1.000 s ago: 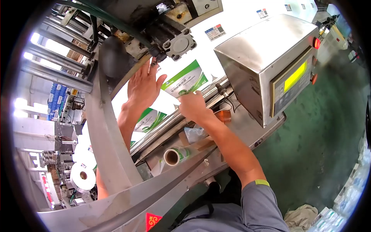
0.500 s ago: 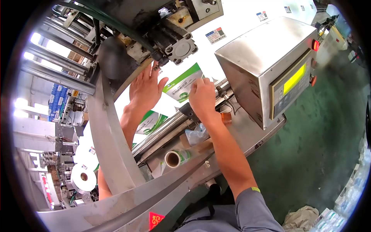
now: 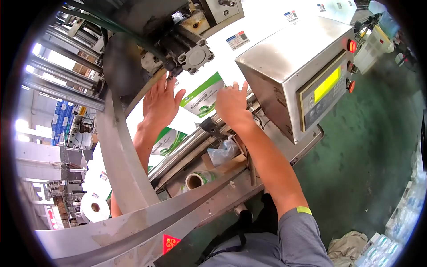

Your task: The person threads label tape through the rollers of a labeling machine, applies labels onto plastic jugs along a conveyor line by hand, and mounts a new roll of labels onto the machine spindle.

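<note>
A white film printed with green panels (image 3: pixel 205 95) runs under the machine head (image 3: pixel 195 58). My left hand (image 3: pixel 160 103) lies flat on this film with its fingers spread, its fingertips close to the machine head. My right hand (image 3: pixel 232 103) is over the right edge of the printed panel, near the metal rail (image 3: pixel 182 149). Its index finger and another finger stick out, while the others are curled and partly hidden. Nothing can be seen held in either hand.
A steel control box (image 3: pixel 291 73) with a lit yellow screen stands to the right. Below the rail lie a small film roll (image 3: pixel 195 180) and a clear plastic bag (image 3: pixel 222 152). A curved metal frame (image 3: pixel 122 155) crosses in front of my left arm.
My right hand has moved up and right along the film, and its fingers have partly extended. My left hand stays flat on the film. The whole view has shifted slightly.
</note>
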Available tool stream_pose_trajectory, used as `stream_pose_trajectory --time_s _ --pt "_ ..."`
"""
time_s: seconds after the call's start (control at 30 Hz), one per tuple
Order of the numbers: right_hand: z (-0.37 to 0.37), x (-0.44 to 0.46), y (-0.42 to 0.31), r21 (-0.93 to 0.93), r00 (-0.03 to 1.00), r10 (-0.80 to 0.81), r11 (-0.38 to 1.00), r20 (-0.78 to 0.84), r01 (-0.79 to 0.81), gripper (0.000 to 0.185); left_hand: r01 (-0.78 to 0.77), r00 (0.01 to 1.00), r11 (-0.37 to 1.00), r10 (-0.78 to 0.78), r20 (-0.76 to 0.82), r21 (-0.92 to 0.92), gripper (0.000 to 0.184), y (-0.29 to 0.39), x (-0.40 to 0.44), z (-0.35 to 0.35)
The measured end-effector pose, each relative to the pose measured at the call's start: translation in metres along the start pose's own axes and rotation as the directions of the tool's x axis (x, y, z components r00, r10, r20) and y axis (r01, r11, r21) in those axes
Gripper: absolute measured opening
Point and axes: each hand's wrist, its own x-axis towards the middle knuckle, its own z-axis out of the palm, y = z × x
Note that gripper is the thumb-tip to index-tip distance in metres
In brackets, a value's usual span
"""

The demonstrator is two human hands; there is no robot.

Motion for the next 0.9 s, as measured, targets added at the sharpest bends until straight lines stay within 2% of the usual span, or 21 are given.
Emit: stream_pose_trajectory --time_s 0.07,0.1,0.13,0.2,0.23,0.3,0.33,0.37,0.43,0.5,0.53,0.6,0.63,0.67,0.7,0.73,0.77,0.8,0.83,0.87,0.9 --pt "-0.011 0.007 0.0 0.394 0.955 0.108 0.919 -0.276 0.01 0.011 0.007 1.0 0.999 -0.008 -0.02 -0.035 0.062 0.0 -0.002 0.002" --pt "-0.015 0.007 0.0 0.54 0.909 0.094 0.827 -0.406 0.156 0.006 0.009 1.0 0.999 -0.01 -0.017 -0.037 0.062 0.0 -0.003 0.004" --pt "-0.019 0.011 -0.003 0.541 0.91 0.096 0.827 -0.403 0.152 0.006 0.001 1.0 1.0 -0.002 -0.027 -0.01 0.061 0.0 -0.003 0.005" --pt "-0.024 0.027 -0.009 0.814 0.889 0.354 0.58 -0.291 0.036 0.014 -0.009 0.999 1.0 0.01 -0.041 0.02 0.061 0.0 -0.002 0.004" --pt "-0.021 0.032 -0.007 0.757 0.869 0.404 0.651 -0.284 -0.055 0.023 -0.012 1.0 1.0 0.012 -0.023 0.018 0.062 0.0 -0.002 0.003" --pt "-0.011 0.026 -0.005 0.774 0.865 0.447 0.622 -0.227 -0.118 0.03 -0.013 1.0 1.0 0.013 -0.006 0.015 0.063 0.0 -0.004 0.003" --pt "0.014 0.025 -0.006 0.734 0.788 0.446 0.679 -0.425 0.011 0.032 -0.036 0.997 0.999 0.038 -0.062 0.028 0.062 0.001 -0.007 0.006" --pt "0.003 0.014 -0.011 0.733 0.79 0.442 0.68 -0.425 0.013 0.032 -0.055 0.991 0.998 0.06 -0.12 0.042 0.062 0.002 -0.008 0.006" --pt "-0.013 -0.02 -0.026 0.831 0.881 0.349 0.549 -0.321 0.085 0.033 -0.102 0.978 0.995 0.101 -0.183 0.004 0.063 0.0 -0.011 0.003" --pt "0.003 -0.019 -0.031 0.852 0.882 0.369 0.52 -0.295 0.067 0.03 -0.21 0.915 0.975 0.169 -0.365 -0.075 0.059 -0.003 -0.016 0.001" --pt "0.01 -0.018 -0.03 0.867 0.871 0.402 0.496 -0.282 0.052 0.027 -0.204 0.917 0.976 0.165 -0.364 -0.072 0.059 -0.004 -0.027 0.0" --pt "0.009 -0.034 -0.025 0.844 0.849 0.39 0.524 -0.357 0.114 0.026 -0.316 0.886 0.914 0.188 -0.425 -0.255 0.045 -0.006 -0.055 -0.002" --pt "0.009 -0.05 -0.022 0.868 0.894 0.347 0.489 -0.284 0.086 0.027 -0.353 0.843 0.882 0.155 -0.515 -0.312 0.03 0.0 -0.071 0.008" --pt "0.012 -0.066 -0.018 0.89 0.932 0.306 0.454 -0.193 0.035 0.028 -0.296 0.934 0.808 0.134 -0.33 -0.509 0.022 0.009 -0.086 0.01" --pt "0.016 -0.074 -0.016 0.893 0.937 0.301 0.45 -0.174 0.021 0.027 -0.124 0.992 0.726 0.11 -0.064 -0.676 0.022 0.018 -0.091 0.013" --pt "0.016 -0.074 -0.015 0.919 0.945 0.296 0.393 -0.135 0.009 0.023 0.09 0.971 0.628 0.117 0.208 -0.773 0.022 0.032 -0.092 0.005" --pt "0.023 -0.073 -0.011 0.896 0.951 0.259 0.443 -0.168 0.037 0.021 0.098 0.97 0.624 0.114 0.214 -0.775 0.022 0.041 -0.092 0.014" --pt "0.028 -0.068 -0.009 0.869 0.954 0.215 0.489 -0.208 0.079 0.02 0.122 0.984 0.492 0.056 0.171 -0.862 0.023 0.045 -0.082 0.032" --pt "0.023 -0.066 -0.009 0.87 0.955 0.208 0.485 -0.212 0.087 0.02 0.13 0.991 0.351 -0.008 0.136 -0.927 0.024 0.045 -0.069 0.046" --pt "0.014 -0.071 -0.006 0.88 0.961 0.202 0.468 -0.191 0.076 0.019 0.13 0.991 0.296 -0.073 0.113 -0.946 0.028 0.035 -0.056 0.05" --pt "0.009 -0.079 -0.002 0.89 0.966 0.195 0.451 -0.167 0.062 0.017 0.218 0.972 0.285 -0.148 0.181 -0.934 0.029 0.023 -0.056 0.051"
